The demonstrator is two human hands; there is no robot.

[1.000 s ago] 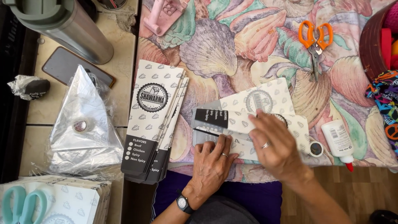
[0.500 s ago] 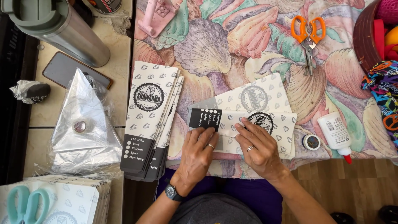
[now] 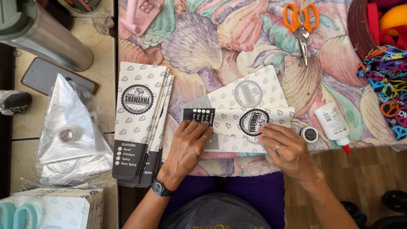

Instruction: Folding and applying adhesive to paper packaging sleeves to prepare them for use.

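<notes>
A white printed paper sleeve (image 3: 246, 123) with a round black emblem and a black end panel lies flat on the shell-patterned tablecloth (image 3: 220, 46), on top of another like it (image 3: 250, 91). My left hand (image 3: 188, 146), with a ring and a black wristwatch, presses on the sleeve's left end by the black panel. My right hand (image 3: 286, 148), also ringed, presses flat on the sleeve's lower right edge. Neither hand grips anything. A stack of finished sleeves (image 3: 142, 123) lies just left of my left hand.
A white glue bottle with a red tip (image 3: 333, 125) and a small tape roll (image 3: 309, 134) lie right of my right hand. Orange scissors (image 3: 302, 25) rest farther back. A steel tumbler (image 3: 46, 36), a phone (image 3: 55, 78) and a foil bag pile (image 3: 70, 135) sit at left.
Both hands have slid along the sleeve: the left moved up toward the black panel, the right came down to the lower right edge. The top sleeve now lies folded flatter.
</notes>
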